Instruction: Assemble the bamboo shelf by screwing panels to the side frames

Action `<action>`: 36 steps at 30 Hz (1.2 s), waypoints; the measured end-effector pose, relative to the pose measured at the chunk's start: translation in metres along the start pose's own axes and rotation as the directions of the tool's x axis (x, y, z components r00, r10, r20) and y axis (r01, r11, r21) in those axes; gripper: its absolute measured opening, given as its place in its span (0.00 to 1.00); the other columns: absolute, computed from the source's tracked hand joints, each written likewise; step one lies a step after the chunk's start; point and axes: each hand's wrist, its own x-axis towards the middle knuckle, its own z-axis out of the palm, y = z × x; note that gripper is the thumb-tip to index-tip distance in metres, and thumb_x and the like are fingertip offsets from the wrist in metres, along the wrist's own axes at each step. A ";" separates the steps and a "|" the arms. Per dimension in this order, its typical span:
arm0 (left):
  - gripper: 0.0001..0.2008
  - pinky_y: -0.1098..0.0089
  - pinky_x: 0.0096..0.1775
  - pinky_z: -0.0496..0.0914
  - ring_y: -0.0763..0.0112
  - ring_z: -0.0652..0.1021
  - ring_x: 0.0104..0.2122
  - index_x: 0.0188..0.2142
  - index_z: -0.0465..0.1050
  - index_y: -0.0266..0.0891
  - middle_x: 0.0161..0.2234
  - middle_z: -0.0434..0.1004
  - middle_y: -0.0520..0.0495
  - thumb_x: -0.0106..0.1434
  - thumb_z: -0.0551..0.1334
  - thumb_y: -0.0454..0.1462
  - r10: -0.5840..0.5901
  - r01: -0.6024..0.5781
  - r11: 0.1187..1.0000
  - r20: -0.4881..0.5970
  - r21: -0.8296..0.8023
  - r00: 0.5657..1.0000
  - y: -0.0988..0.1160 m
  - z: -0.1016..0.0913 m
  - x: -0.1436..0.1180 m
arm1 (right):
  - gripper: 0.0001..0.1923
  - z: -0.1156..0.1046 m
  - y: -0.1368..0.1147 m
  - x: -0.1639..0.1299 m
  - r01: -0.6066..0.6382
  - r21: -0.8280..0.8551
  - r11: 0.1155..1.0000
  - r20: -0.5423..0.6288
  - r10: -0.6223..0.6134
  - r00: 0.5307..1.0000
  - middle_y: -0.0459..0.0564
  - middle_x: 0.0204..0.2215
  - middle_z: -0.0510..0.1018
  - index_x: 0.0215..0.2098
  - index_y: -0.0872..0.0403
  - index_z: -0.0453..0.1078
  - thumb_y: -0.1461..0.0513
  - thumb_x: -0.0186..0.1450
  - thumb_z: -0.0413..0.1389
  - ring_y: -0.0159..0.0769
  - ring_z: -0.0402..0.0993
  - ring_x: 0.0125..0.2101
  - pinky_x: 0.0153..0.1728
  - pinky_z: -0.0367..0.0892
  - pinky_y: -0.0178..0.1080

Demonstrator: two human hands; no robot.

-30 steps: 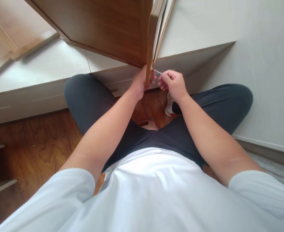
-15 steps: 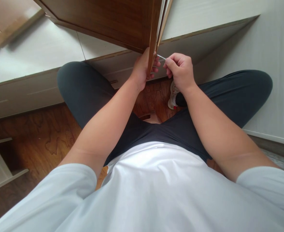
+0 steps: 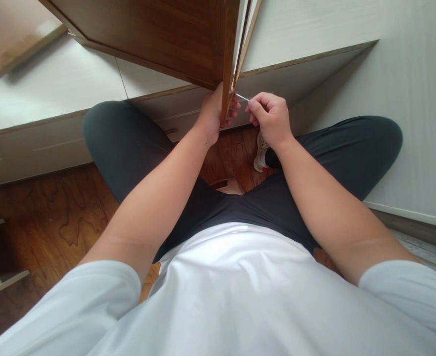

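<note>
My left hand (image 3: 212,114) is wrapped round the lower corner of a brown wooden cabinet door (image 3: 158,37); its fingertips come out on the right side of the edge. Closed in a pinch, my right hand (image 3: 273,118) holds a thin, shiny metal rod (image 3: 243,97), like a hex key or screwdriver shaft. The rod's left end meets the door's edge beside my left fingers. My right fingers cover its other end, so its exact kind is hidden.
Behind the door runs a pale cabinet base (image 3: 95,74) with a ledge. A pale side panel (image 3: 418,109) stands at the right. My bent legs flank the wood floor (image 3: 73,212). Pale boards (image 3: 6,284) lie at the lower left, and another brown wooden panel (image 3: 25,54) sits at the upper left.
The whole view has shifted slightly, so hands and door appear a little lower and further left. Both hands keep their holds, and the rod still meets the door's edge.
</note>
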 end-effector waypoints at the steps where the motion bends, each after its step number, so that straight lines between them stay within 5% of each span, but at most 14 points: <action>1: 0.17 0.67 0.30 0.70 0.63 0.81 0.35 0.26 0.74 0.46 0.30 0.81 0.46 0.66 0.60 0.51 -0.007 0.007 1.000 0.000 -0.001 1.000 0.000 0.000 -0.001 | 0.26 0.000 0.001 0.000 -0.003 0.000 1.000 0.005 0.003 1.000 0.42 0.21 0.72 0.30 0.50 0.72 0.39 0.71 0.54 0.36 0.77 0.28 0.37 0.77 0.42; 14: 0.18 0.67 0.27 0.64 0.66 0.77 0.30 0.24 0.73 0.44 0.31 0.80 0.45 0.65 0.58 0.49 0.057 -0.055 0.998 0.062 -0.035 0.996 0.000 0.000 -0.002 | 0.20 -0.013 -0.014 0.003 0.055 -0.240 0.969 0.045 -0.046 0.998 0.51 0.33 0.77 0.34 0.46 0.72 0.42 0.73 0.53 0.48 0.76 0.46 0.51 0.74 0.48; 29: 0.17 0.70 0.29 0.64 0.64 0.79 0.33 0.29 0.73 0.43 0.28 0.78 0.46 0.67 0.58 0.50 0.013 -0.014 1.000 0.015 0.020 1.000 0.000 0.001 0.001 | 0.20 -0.014 -0.013 0.004 0.014 -0.205 0.979 0.024 -0.009 1.000 0.53 0.38 0.79 0.37 0.45 0.72 0.41 0.72 0.53 0.50 0.74 0.51 0.52 0.73 0.50; 36: 0.17 0.70 0.28 0.65 0.67 0.79 0.31 0.29 0.73 0.42 0.29 0.78 0.46 0.68 0.58 0.50 0.022 -0.022 1.000 0.021 0.013 1.000 0.002 0.002 -0.001 | 0.18 -0.011 -0.015 0.003 0.010 -0.181 0.983 -0.012 -0.013 1.000 0.51 0.37 0.79 0.35 0.44 0.74 0.42 0.71 0.57 0.47 0.76 0.45 0.51 0.73 0.49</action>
